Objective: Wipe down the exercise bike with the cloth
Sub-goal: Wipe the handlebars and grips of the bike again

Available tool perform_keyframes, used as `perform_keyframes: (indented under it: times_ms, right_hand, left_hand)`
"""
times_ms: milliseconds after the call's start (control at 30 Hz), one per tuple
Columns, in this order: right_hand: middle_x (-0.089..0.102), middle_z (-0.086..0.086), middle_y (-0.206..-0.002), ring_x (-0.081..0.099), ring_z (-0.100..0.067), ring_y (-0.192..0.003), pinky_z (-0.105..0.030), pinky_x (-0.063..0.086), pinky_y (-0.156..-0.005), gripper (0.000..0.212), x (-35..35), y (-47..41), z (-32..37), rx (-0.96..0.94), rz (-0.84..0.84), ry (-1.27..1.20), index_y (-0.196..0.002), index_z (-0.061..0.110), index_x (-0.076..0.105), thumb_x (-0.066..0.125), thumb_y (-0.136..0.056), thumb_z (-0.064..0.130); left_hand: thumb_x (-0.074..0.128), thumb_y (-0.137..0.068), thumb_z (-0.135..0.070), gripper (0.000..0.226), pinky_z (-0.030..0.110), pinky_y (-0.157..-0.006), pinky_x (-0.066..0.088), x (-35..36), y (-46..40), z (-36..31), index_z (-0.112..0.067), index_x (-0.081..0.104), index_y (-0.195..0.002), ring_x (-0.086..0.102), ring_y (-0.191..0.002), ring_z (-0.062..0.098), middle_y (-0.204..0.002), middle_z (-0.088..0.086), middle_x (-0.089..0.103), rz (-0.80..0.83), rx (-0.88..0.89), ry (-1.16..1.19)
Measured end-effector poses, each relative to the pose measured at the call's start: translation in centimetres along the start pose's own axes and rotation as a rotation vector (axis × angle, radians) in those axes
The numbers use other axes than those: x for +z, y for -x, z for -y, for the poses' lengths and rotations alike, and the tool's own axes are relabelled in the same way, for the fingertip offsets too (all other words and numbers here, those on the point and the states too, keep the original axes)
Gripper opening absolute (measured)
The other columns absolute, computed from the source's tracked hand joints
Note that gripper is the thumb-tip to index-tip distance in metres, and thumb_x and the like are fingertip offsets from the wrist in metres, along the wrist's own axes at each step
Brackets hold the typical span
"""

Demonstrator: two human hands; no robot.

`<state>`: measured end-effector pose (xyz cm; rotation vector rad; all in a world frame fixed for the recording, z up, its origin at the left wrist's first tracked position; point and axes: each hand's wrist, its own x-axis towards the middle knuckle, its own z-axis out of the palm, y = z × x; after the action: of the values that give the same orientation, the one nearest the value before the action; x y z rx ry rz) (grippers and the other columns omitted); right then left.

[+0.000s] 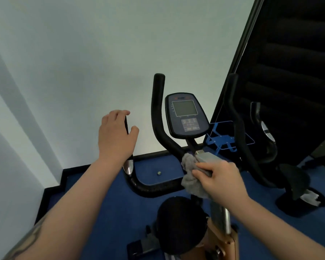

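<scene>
Right hand (221, 181) pinches cloth (190, 169) against stem (208, 156) edge; left hand (116, 136) grips handlebar (148, 190).

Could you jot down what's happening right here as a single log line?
phase: wiping | right hand: holds grey cloth against stem below console | left hand: grips handlebar

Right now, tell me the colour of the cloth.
Grey. The cloth shows best in the head view.

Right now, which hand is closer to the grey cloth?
Right. The right hand holds the cloth; the left hand grips a handlebar, off to its left.
</scene>
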<state>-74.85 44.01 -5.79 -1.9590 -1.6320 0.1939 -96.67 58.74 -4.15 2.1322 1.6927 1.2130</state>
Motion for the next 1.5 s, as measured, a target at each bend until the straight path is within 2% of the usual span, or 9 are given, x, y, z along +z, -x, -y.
perform_keyframes:
  times_ms: [167,300,500,733,833,933,1233,1333,1500]
  right_hand:
    - [0.075,0.007,-0.077,0.069,-0.008,-0.072,-0.036,0.058,-0.068,0.017,-2.6,-8.3,6.3,-0.206,-0.285,-0.249,-0.1,0.028,0.074,0.067,-0.085,0.026]
    - [0.075,0.004,-0.096,0.067,-0.016,-0.091,-0.038,0.054,-0.079,0.021,-3.1,-14.9,11.5,-0.309,-0.33,-0.286,-0.107,0.026,0.071,0.061,-0.089,0.026]
    - [0.069,0.007,-0.108,0.05,-0.024,-0.107,-0.026,0.031,-0.076,0.02,-1.7,-19.2,12.9,-0.608,-0.341,0.331,-0.098,0.018,0.072,0.054,-0.091,0.024]
    - [0.068,-0.001,-0.087,0.058,-0.024,-0.093,-0.039,0.041,-0.086,0.007,1.6,-20.5,10.7,-0.805,-0.425,0.544,-0.078,0.016,0.071,0.072,-0.074,0.01]
    - [0.064,0.001,-0.066,0.061,-0.023,-0.09,-0.037,0.023,-0.113,0.017,3.4,-20.8,9.9,-1.025,-0.363,0.621,-0.065,0.016,0.066,0.063,-0.076,0.003]
    - [0.064,0.003,-0.061,0.062,-0.019,-0.086,-0.04,0.017,-0.117,0.018,3.6,-21.2,9.7,-1.071,-0.281,0.603,-0.062,0.018,0.066,0.062,-0.077,0.008]
    - [0.072,0.001,-0.094,0.064,-0.014,-0.102,-0.033,-0.001,-0.119,0.015,1.6,-19.2,9.1,-1.021,0.2,0.44,-0.088,0.015,0.072,0.058,-0.089,0.02]
    - [0.073,0.001,-0.096,0.063,-0.015,-0.103,-0.031,0.006,-0.118,0.012,1.5,-18.8,8.7,-1.012,0.315,0.391,-0.092,0.012,0.072,0.061,-0.09,0.017]
    - [0.072,0.002,-0.099,0.062,-0.02,-0.105,-0.028,0.036,-0.106,0.014,1.3,-17.7,8.0,-1.025,0.393,0.302,-0.096,0.011,0.071,0.06,-0.091,0.017]
  left_hand:
    - [0.056,-0.083,-0.019,0.044,0.032,-0.1,0.032,-0.5,0.0,0.5,-0.014,0.052,-0.127,0.041,-0.119,0.023,-0.129,0.003,0.052,0.012,0.044,-0.014]
    - [0.055,-0.084,-0.023,0.044,0.03,-0.1,0.031,-0.9,0.0,0.8,-0.018,0.052,-0.128,0.04,-0.12,0.018,-0.129,-0.001,0.052,0.031,0.056,-0.025]
    - [0.056,-0.084,-0.022,0.043,0.029,-0.099,0.033,-0.9,0.0,1.3,-0.019,0.052,-0.127,0.041,-0.117,0.016,-0.127,-0.004,0.052,0.028,0.08,-0.013]
    - [0.057,-0.084,-0.023,0.041,0.027,-0.098,0.034,-0.7,-0.3,1.6,-0.02,0.053,-0.125,0.042,-0.115,0.013,-0.123,-0.005,0.053,0.007,0.099,0.001]
    - [0.057,-0.083,-0.022,0.041,0.026,-0.097,0.033,-0.7,-0.3,1.8,-0.019,0.054,-0.124,0.043,-0.114,0.014,-0.123,-0.005,0.054,0.005,0.098,-0.004]
    - [0.057,-0.083,-0.023,0.042,0.025,-0.098,0.03,-0.8,-0.3,1.8,-0.02,0.053,-0.125,0.042,-0.116,0.015,-0.125,-0.005,0.054,0.009,0.104,-0.01]
    - [0.055,-0.083,-0.024,0.042,0.026,-0.099,0.03,-0.7,-0.2,1.6,-0.019,0.053,-0.125,0.041,-0.118,0.016,-0.126,-0.005,0.053,-0.001,0.074,0.029]
    - [0.055,-0.083,-0.024,0.042,0.025,-0.099,0.029,-0.6,-0.2,1.6,-0.02,0.053,-0.125,0.041,-0.118,0.016,-0.127,-0.005,0.053,-0.004,0.066,0.023]
    - [0.054,-0.083,-0.024,0.041,0.026,-0.098,0.03,-0.5,-0.2,1.5,-0.02,0.053,-0.124,0.041,-0.118,0.016,-0.126,-0.005,0.054,-0.014,0.054,0.01]
